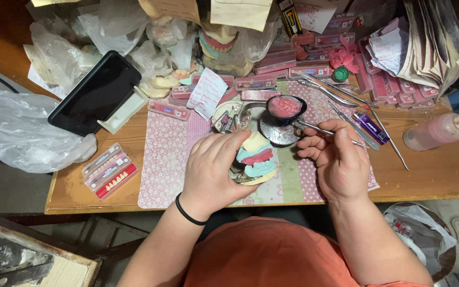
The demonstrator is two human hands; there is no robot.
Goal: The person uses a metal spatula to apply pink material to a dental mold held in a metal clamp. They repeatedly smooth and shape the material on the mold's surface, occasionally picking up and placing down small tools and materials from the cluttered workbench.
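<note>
Starting at the far left, a crumpled clear plastic bag (19, 130) is seen hanging over the edge of the wooden table (436, 170), and beside it a dark phone (95, 93) is propped on a white stand. Nearer the front edge, flat cards of artificial teeth (110, 171) are laid. At the middle, a dental model (255, 158), made of cream plaster with teal and pink wax layers, is gripped in the left hand (213, 170), the fingers curled around its left side above a pink patterned mat (163, 154); a black band is worn at that wrist. Just behind the model, a small black bowl of pink wax (285, 107) is set. To the right, a thin metal instrument (320, 129) is pinched in the right hand (338, 159), its tip pointing towards the bowl. Further right, loose metal tools (346, 95) and a pink-filled bottle (439, 130) are found.
</note>
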